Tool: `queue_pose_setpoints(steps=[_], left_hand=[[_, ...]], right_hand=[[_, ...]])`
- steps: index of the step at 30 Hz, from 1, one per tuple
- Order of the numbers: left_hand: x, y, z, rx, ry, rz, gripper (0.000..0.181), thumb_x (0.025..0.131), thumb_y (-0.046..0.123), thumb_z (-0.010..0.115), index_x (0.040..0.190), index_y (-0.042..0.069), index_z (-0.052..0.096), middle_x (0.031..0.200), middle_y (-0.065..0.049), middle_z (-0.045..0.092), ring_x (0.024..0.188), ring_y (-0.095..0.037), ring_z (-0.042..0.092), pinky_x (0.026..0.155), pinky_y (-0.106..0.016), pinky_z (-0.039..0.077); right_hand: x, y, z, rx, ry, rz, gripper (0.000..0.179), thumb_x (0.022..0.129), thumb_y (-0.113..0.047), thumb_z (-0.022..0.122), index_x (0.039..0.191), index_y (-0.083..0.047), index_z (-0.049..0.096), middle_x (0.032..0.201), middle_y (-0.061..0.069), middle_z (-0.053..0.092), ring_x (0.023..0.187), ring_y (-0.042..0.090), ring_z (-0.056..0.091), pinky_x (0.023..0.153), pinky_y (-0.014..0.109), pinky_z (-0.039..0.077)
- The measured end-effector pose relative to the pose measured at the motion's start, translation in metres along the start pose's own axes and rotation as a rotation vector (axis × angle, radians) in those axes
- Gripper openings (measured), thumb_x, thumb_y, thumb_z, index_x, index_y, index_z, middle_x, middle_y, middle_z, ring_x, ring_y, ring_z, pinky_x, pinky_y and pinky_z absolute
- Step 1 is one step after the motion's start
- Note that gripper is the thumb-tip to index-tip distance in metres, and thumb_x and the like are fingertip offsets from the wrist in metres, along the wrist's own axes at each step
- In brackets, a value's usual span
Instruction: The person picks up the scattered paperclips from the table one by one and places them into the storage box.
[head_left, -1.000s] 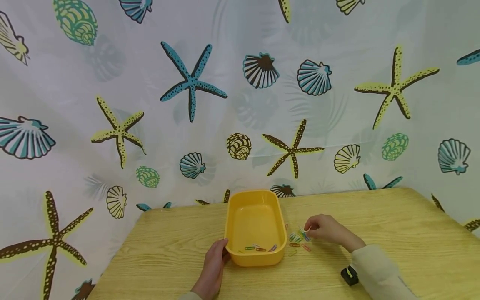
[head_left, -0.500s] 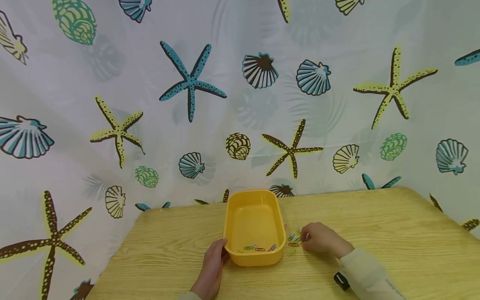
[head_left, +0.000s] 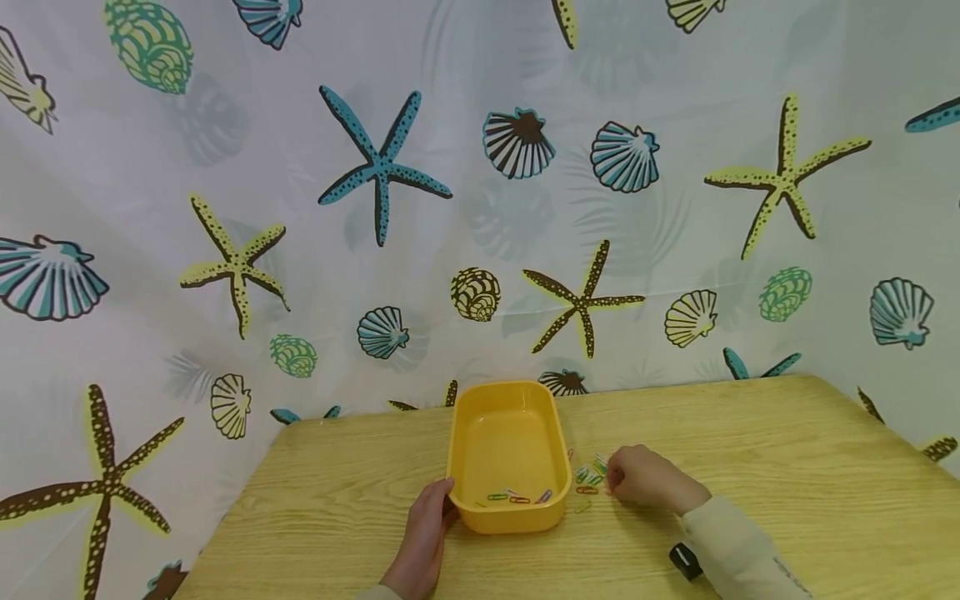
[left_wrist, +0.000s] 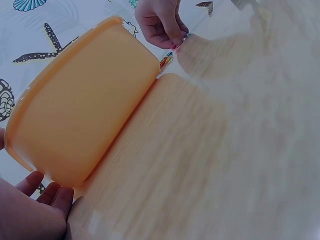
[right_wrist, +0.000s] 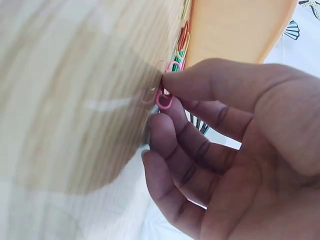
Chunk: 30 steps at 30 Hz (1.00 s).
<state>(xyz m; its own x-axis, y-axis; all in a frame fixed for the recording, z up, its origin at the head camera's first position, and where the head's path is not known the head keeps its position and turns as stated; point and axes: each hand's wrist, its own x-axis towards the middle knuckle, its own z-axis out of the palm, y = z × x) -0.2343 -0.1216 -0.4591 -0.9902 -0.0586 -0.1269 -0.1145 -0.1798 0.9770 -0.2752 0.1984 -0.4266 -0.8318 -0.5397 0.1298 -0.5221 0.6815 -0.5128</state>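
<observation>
My left hand (head_left: 426, 533) holds the near left corner of a yellow plastic bin (head_left: 513, 521), its thumb by the rim and its fingers against the outside wall in the left wrist view. Several colored paper clips (head_left: 520, 500) lie inside the bin's near end. Just right of the bin, my right hand (head_left: 652, 481) is low over the table, beside a loose group of paper clips (head_left: 588, 477). Seen from the right wrist, its thumb and index finger pinch a pink paper clip (right_wrist: 163, 102) at the tabletop. The other fingers are loosely curled.
A small black object (head_left: 685, 561) sits on the wooden table (head_left: 337, 500) near my right sleeve (head_left: 738, 542). Behind the table hangs a white curtain (head_left: 420, 275) printed with starfish and shells.
My right hand has come slightly nearer and to the left, and its fingertips now meet the pink paper clip that lay uncovered before. The left hand and bin stay put.
</observation>
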Motion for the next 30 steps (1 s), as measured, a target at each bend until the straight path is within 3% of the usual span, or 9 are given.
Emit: queue_pose_setpoints(steps=[9, 23, 30], left_hand=[[0.0, -0.001, 0.003, -0.003, 0.009, -0.004, 0.048, 0.102, 0.028, 0.044, 0.132, -0.01, 0.042, 0.131, -0.02, 0.049, 0.119, -0.029, 0.048, 0.102, -0.044, 0.04], [0.002, -0.001, 0.003, -0.008, -0.002, 0.005, 0.049, 0.102, 0.028, 0.043, 0.132, -0.01, 0.042, 0.133, -0.021, 0.047, 0.12, -0.029, 0.047, 0.104, -0.045, 0.039], [0.0, 0.0, 0.0, -0.009, 0.012, -0.005, 0.05, 0.101, 0.029, 0.044, 0.132, -0.01, 0.041, 0.134, -0.022, 0.046, 0.122, -0.03, 0.045, 0.104, -0.046, 0.038]], right_hand=[[-0.005, 0.005, -0.009, 0.027, -0.028, 0.095, 0.015, 0.081, -0.003, 0.068, 0.07, -0.01, 0.06, 0.066, -0.005, 0.051, 0.059, 0.012, 0.043, 0.053, 0.026, 0.037], [-0.006, 0.017, -0.023, 0.119, -0.035, 0.078, 0.009, 0.082, -0.002, 0.069, 0.076, -0.006, 0.064, 0.067, -0.004, 0.053, 0.059, 0.012, 0.046, 0.052, 0.026, 0.041], [0.001, 0.009, -0.025, 0.128, -0.007, 0.046, 0.003, 0.082, -0.001, 0.066, 0.08, -0.003, 0.068, 0.071, -0.004, 0.059, 0.063, 0.012, 0.046, 0.057, 0.027, 0.042]])
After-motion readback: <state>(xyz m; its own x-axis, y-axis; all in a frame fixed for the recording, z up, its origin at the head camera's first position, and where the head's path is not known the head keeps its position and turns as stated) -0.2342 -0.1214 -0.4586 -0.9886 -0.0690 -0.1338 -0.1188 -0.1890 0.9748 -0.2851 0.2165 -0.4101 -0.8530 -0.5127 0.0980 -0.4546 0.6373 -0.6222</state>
